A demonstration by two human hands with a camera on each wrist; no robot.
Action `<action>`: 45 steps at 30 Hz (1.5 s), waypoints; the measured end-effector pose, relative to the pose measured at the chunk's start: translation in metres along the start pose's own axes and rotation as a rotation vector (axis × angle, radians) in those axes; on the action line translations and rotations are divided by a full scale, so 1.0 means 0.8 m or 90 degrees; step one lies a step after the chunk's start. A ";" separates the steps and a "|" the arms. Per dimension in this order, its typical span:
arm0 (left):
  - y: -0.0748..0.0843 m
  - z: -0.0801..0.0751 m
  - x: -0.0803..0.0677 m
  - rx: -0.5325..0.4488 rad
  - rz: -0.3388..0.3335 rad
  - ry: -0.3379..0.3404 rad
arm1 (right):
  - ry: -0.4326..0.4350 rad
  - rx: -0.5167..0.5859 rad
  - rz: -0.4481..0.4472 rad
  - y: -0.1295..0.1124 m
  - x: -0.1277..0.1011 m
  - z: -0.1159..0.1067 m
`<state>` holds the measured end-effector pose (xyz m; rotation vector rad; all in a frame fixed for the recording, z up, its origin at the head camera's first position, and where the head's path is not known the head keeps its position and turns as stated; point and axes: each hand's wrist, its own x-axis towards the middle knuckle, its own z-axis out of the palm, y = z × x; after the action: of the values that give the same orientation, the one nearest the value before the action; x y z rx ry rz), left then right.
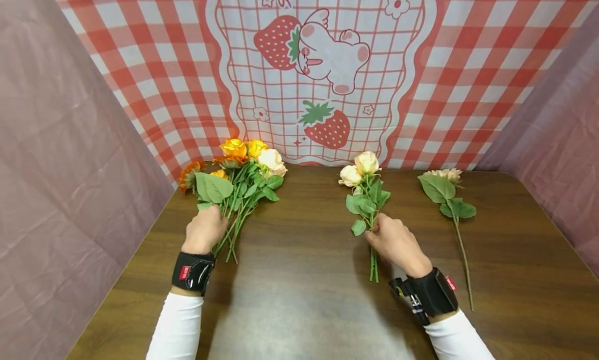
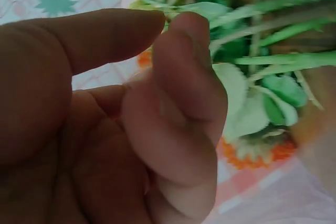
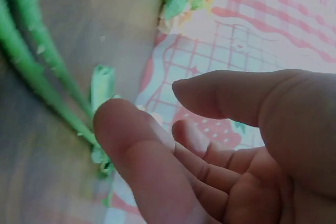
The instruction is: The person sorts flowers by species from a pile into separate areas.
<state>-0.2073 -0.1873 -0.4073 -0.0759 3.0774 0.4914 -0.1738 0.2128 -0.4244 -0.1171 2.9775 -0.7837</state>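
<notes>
My left hand is at the left side of a bunch of artificial flowers, over its stems. In the left wrist view its fingers curl loosely, the thumb tip overlaps the index fingertip, and nothing shows in the palm. Orange, yellow and pale pink blooms and several green stems make up the bunch. On the right, my right hand is beside the stems of cream roses. Its thumb and index finger stand apart in the right wrist view, with the green stems beyond the index fingertip.
A single pale flower with two leaves and a long stem lies at the right of the brown wooden table. Behind the table hangs a red-and-white checked cloth with strawberry prints. Pinkish drapes border both sides.
</notes>
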 end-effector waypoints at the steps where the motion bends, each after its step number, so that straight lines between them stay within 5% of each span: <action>1: -0.002 0.002 0.002 -0.002 -0.005 0.003 | 0.006 -0.003 -0.007 -0.002 -0.001 -0.002; 13: -0.012 0.032 0.013 0.002 -0.033 0.001 | 0.031 -0.011 -0.055 -0.018 -0.008 -0.014; 21: -0.015 0.030 0.015 0.004 -0.042 -0.021 | 0.029 -0.010 -0.062 -0.018 -0.008 -0.013; 39: -0.004 0.019 0.011 0.001 -0.026 0.021 | 0.009 -0.007 -0.061 -0.017 -0.006 -0.010; 45: 0.004 0.013 0.006 0.009 -0.004 0.068 | -0.003 -0.013 -0.053 -0.016 -0.006 -0.010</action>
<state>-0.2123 -0.1814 -0.4162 -0.1141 3.1836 0.4809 -0.1691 0.2061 -0.4107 -0.2439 2.9940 -0.7597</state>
